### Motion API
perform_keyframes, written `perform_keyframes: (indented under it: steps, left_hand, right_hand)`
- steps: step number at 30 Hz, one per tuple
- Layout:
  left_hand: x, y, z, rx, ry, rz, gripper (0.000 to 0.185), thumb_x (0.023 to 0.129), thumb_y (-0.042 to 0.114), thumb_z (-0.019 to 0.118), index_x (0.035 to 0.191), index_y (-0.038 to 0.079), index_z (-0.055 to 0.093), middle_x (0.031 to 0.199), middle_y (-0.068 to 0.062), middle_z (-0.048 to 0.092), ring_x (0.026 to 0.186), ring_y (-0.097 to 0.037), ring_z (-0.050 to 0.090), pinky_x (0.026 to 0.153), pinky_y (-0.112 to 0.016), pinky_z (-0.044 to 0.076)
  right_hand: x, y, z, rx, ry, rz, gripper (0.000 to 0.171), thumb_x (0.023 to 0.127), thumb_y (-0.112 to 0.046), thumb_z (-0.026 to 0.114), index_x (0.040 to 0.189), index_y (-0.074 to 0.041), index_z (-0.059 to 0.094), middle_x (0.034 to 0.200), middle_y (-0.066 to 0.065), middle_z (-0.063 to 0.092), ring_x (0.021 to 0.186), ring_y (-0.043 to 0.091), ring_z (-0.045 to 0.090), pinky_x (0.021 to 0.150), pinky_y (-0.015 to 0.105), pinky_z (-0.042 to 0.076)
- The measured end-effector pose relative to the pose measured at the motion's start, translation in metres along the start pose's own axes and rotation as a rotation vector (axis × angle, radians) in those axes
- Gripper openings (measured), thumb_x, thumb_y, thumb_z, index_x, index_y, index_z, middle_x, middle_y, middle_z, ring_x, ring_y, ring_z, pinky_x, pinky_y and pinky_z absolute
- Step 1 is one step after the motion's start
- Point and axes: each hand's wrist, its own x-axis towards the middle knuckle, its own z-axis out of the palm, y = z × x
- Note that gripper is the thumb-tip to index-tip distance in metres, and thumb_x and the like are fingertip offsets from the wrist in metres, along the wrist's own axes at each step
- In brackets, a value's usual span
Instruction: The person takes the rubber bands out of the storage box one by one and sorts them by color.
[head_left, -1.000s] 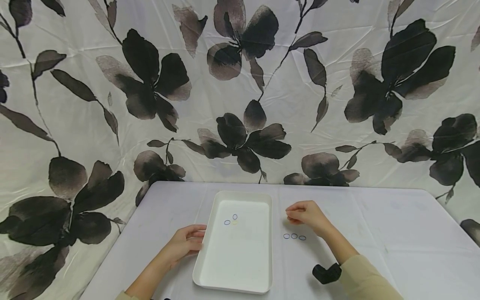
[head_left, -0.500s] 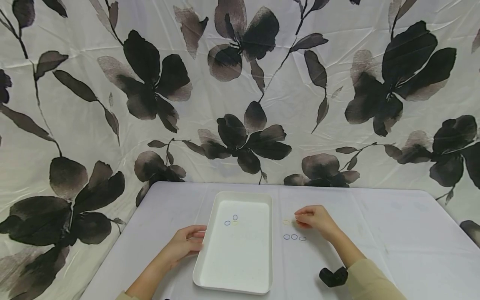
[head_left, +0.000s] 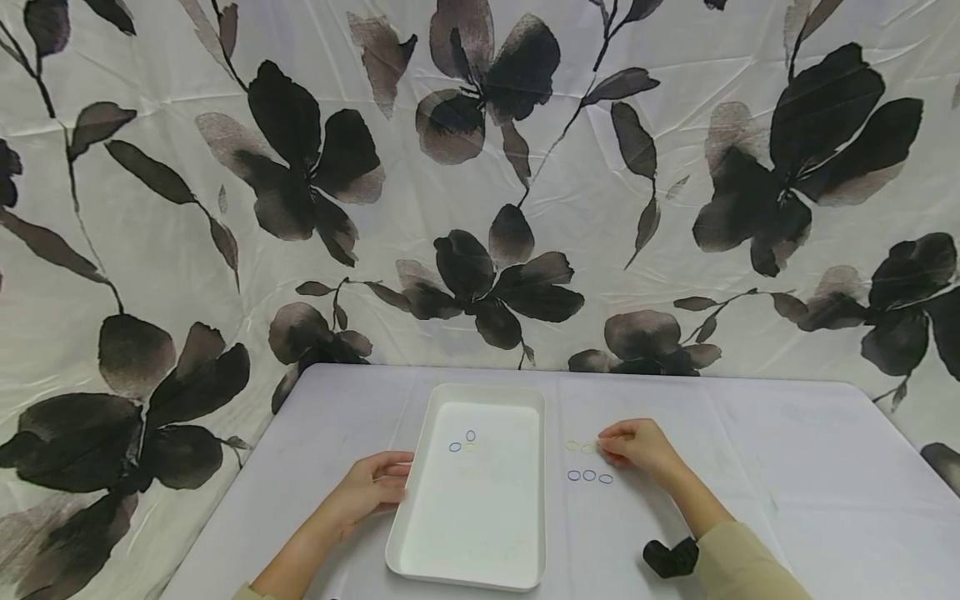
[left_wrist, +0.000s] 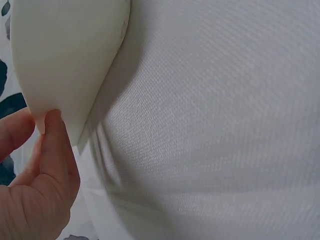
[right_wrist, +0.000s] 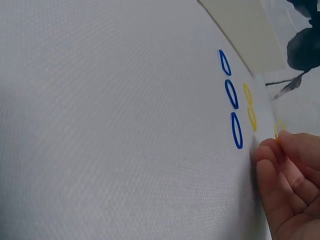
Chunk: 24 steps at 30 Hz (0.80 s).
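A white tray [head_left: 408, 508] lies on the table, with two blue rings [head_left: 454, 447] and a yellow ring [head_left: 469, 447] in it. My left hand [head_left: 396, 481] holds the tray's left rim; in the left wrist view the left hand [left_wrist: 42, 127] has its thumb on the tray's corner [left_wrist: 70, 60]. Right of the tray lie three blue rings [head_left: 588, 475] in a row and two yellow rings [head_left: 580, 447] above them. My right hand [head_left: 604, 444] sits just right of the yellow ones. In the right wrist view the right hand [right_wrist: 281, 142] pinches a third yellow ring [right_wrist: 278, 129] beside the yellow rings [right_wrist: 249, 106] and blue rings [right_wrist: 231, 93].
The table [head_left: 787, 467] has a pale grey cloth and ends at a hanging flowered sheet [head_left: 480, 183] behind. A black camera mount [head_left: 670, 557] sits at my right wrist. The table's left edge runs close to my left forearm.
My right hand has shifted right and lower. Yellow rings now lie on the cloth: none a second ago, one half a second ago, two now. The left hand has stayed put.
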Motion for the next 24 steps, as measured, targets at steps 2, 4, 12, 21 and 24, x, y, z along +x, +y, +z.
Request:
perform_keyframes:
  steps: [2, 4, 12, 21, 24]
  left_hand:
    - [-0.0002, 0.0004, 0.0005, 0.000, 0.005, -0.005, 0.057, 0.075, -0.010, 0.060, 0.130, -0.009, 0.044, 0.116, -0.022, 0.053, 0.100, -0.028, 0.059, 0.079, -0.037, 0.053]
    - [-0.0003, 0.0008, 0.0010, 0.000, 0.009, -0.008, 0.057, 0.075, -0.010, 0.060, 0.129, -0.009, 0.044, 0.116, -0.022, 0.053, 0.100, -0.028, 0.060, 0.079, -0.037, 0.053]
    - [-0.0004, 0.0023, 0.0013, -0.006, 0.002, -0.012, 0.057, 0.076, -0.010, 0.061, 0.130, -0.010, 0.043, 0.116, -0.023, 0.053, 0.100, -0.028, 0.060, 0.079, -0.037, 0.053]
    - [0.0011, 0.0022, 0.0000, -0.008, -0.005, -0.010, 0.057, 0.076, -0.010, 0.060, 0.130, -0.010, 0.043, 0.117, -0.023, 0.053, 0.100, -0.027, 0.060, 0.079, -0.037, 0.053]
    - [0.0015, 0.0023, -0.0007, -0.008, -0.008, -0.008, 0.057, 0.075, -0.010, 0.060, 0.130, -0.010, 0.043, 0.117, -0.023, 0.053, 0.100, -0.027, 0.060, 0.079, -0.036, 0.053]
  right_hand:
    - [0.0005, 0.0014, -0.0002, -0.008, -0.004, 0.006, 0.014, 0.082, -0.002, 0.066, 0.092, 0.009, 0.066, 0.073, 0.007, 0.066, 0.061, 0.011, 0.058, 0.056, 0.024, 0.052]
    - [0.0007, 0.0021, -0.0003, -0.023, -0.004, 0.009, 0.013, 0.082, -0.003, 0.067, 0.090, 0.008, 0.067, 0.072, 0.005, 0.066, 0.060, 0.012, 0.057, 0.055, 0.024, 0.051]
    - [0.0026, 0.0018, -0.0001, -0.085, 0.006, 0.004, 0.012, 0.082, -0.004, 0.067, 0.088, 0.006, 0.068, 0.068, 0.003, 0.064, 0.058, 0.012, 0.056, 0.053, 0.023, 0.049]
    - [0.0039, -0.0010, -0.0010, -0.123, -0.002, 0.029, 0.012, 0.081, -0.004, 0.068, 0.089, 0.004, 0.069, 0.066, 0.001, 0.061, 0.058, 0.012, 0.054, 0.052, 0.023, 0.048]
    - [0.0048, -0.0009, -0.0029, -0.138, -0.019, 0.029, 0.012, 0.082, -0.005, 0.068, 0.090, 0.004, 0.069, 0.064, 0.001, 0.059, 0.056, 0.012, 0.053, 0.051, 0.023, 0.046]
